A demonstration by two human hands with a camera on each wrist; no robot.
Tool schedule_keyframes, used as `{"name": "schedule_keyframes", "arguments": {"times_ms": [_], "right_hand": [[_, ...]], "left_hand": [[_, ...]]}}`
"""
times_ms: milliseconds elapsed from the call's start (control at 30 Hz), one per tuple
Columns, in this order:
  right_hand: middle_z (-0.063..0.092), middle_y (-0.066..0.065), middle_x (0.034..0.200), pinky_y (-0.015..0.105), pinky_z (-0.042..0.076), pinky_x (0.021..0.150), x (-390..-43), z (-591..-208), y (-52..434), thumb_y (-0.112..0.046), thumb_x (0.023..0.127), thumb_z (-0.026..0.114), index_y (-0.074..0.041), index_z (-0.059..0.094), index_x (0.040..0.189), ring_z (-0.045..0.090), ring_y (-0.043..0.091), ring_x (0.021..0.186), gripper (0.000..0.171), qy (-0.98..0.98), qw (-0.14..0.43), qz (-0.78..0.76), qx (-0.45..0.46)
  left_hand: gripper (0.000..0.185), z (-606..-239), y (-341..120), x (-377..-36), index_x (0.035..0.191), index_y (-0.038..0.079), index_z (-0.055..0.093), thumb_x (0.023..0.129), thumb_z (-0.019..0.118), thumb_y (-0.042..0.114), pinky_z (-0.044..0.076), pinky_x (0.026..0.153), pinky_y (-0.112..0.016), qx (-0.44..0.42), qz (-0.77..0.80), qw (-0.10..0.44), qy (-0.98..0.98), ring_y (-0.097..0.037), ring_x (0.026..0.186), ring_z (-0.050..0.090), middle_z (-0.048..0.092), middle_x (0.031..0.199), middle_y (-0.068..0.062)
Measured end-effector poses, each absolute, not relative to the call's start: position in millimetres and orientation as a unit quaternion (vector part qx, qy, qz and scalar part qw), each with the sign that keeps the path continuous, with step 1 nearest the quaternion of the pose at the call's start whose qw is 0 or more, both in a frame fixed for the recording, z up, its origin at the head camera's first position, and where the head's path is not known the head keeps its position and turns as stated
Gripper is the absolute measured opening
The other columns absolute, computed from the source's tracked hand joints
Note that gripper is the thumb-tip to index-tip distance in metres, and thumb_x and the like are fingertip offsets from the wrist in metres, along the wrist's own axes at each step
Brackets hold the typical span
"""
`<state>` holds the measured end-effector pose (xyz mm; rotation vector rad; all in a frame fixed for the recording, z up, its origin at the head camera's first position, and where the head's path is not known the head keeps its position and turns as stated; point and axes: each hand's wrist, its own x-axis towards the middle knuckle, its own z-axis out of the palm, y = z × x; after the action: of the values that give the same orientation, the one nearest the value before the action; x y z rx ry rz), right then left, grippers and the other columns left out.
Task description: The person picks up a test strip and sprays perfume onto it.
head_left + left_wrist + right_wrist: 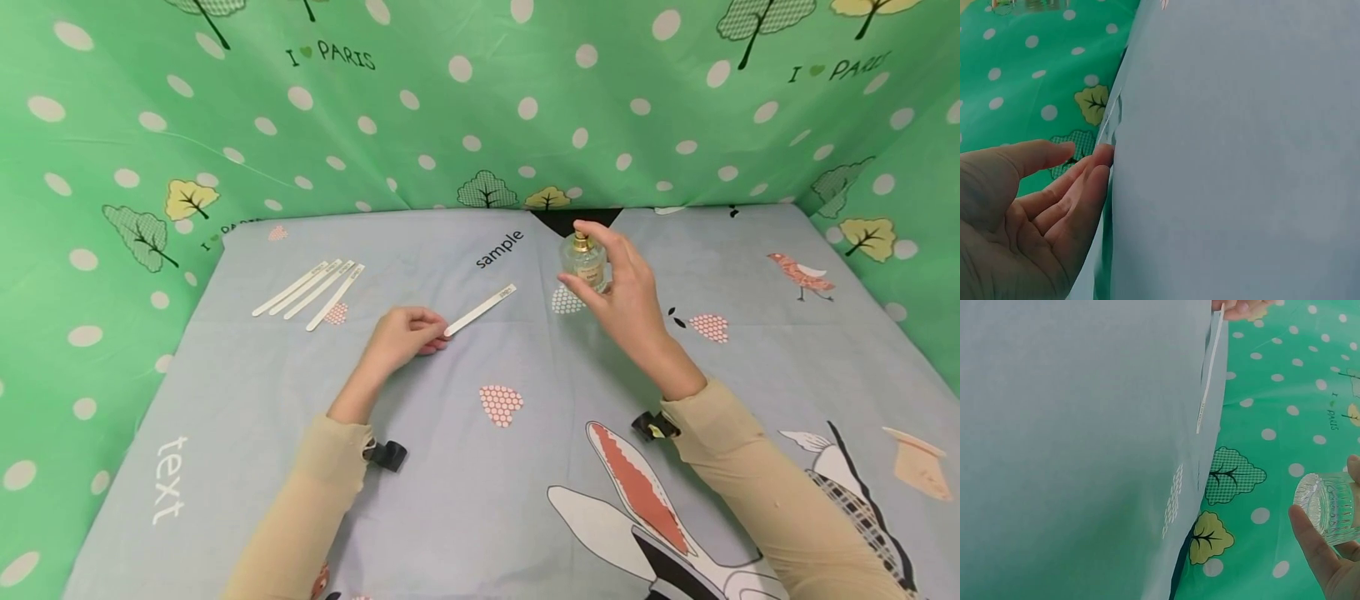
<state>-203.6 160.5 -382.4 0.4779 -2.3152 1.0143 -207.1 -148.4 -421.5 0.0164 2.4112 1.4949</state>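
In the head view, my right hand point(630, 292) holds a clear glass perfume bottle point(587, 268) with a gold neck above the cloth. The index finger is on its top and the thumb at its base. The right wrist view shows the ribbed glass of the perfume bottle point(1335, 503) at the right edge. My left hand point(408, 340) is low over the cloth, its fingertips touching the near end of a white paper test strip point(482, 310) with small print at its far end. In the left wrist view, the thumb stands apart from the fingers of my left hand point(1054, 212).
Several similar white strips point(307, 292) lie side by side on the left of the table. A grey-blue printed cloth point(450, 500) covers the table. Green dotted fabric point(420, 100) hangs behind and at both sides. A black wrist camera point(388, 455) sits below the left sleeve.
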Motion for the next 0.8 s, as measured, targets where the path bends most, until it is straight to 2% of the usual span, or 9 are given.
{"name": "schedule_keyframes", "arguments": {"times_ms": [433, 633, 800], "right_hand": [[0.061, 0.018, 0.128, 0.055, 0.048, 0.1, -202, -381, 160, -0.015, 0.082, 0.082, -0.015, 0.049, 0.14, 0.059, 0.035, 0.116, 0.066, -0.863, 0.282, 0.379, 0.18], [0.06, 0.018, 0.129, 0.054, 0.048, 0.1, -202, -381, 160, -0.015, 0.082, 0.082, -0.015, 0.049, 0.14, 0.059, 0.035, 0.117, 0.066, -0.861, 0.286, 0.379, 0.181], [0.06, 0.017, 0.132, 0.055, 0.047, 0.103, -202, -382, 161, -0.014, 0.082, 0.082, -0.015, 0.049, 0.14, 0.059, 0.035, 0.12, 0.067, -0.862, 0.285, 0.381, 0.177]], "left_hand": [[0.026, -418, -177, -207, 0.112, -0.004, 0.069, 0.098, 0.061, 0.016, 0.061, 0.074, -0.024, -0.008, 0.51, 0.124, 0.851, -0.006, 0.077, 0.071, 0.075, 0.103, -0.02], [0.031, -413, -193, -206, 0.119, -0.004, 0.066, 0.098, 0.061, 0.019, 0.061, 0.08, -0.025, -0.011, 0.501, 0.11, 0.858, -0.012, 0.088, 0.074, 0.072, 0.113, -0.022], [0.032, -408, -205, -205, 0.121, -0.003, 0.066, 0.098, 0.06, 0.019, 0.061, 0.079, -0.024, -0.014, 0.493, 0.089, 0.865, -0.018, 0.094, 0.074, 0.071, 0.116, -0.023]]}}
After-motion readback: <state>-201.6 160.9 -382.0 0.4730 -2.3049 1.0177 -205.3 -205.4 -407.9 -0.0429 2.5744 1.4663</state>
